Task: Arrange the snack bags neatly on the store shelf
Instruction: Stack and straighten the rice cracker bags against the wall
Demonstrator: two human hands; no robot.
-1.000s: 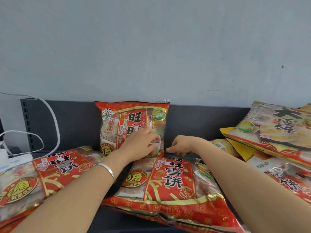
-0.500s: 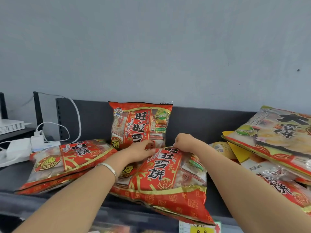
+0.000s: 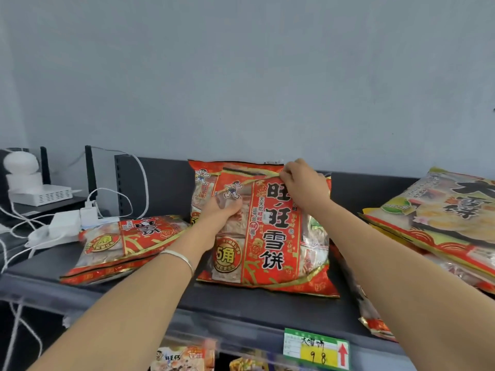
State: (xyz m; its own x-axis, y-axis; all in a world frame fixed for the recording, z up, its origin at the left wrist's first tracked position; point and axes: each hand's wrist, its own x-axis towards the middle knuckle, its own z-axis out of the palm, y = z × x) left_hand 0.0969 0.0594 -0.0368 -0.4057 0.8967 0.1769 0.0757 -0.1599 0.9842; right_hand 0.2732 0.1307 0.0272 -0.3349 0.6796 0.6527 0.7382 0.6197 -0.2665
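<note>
A red snack bag [image 3: 270,245] stands upright on the dark shelf [image 3: 241,303], leaning against another upright red bag [image 3: 203,172] behind it. My right hand [image 3: 304,188] pinches the front bag's top edge. My left hand [image 3: 223,212], with a silver bangle on the wrist, grips the bag's left side. Another red bag [image 3: 126,245] lies flat to the left. A pile of larger yellow-and-red bags [image 3: 442,218] lies at the right.
White chargers, a power strip [image 3: 67,226] and cables sit at the shelf's left end, beside a white box [image 3: 40,194]. A green and yellow price tag [image 3: 317,349] hangs on the shelf's front edge. More snack bags [image 3: 182,357] show on the shelf below.
The red bag that lay flat in the middle now stands upright against the rear bag. My right hand rose to its top edge and my left hand moved onto its left side.
</note>
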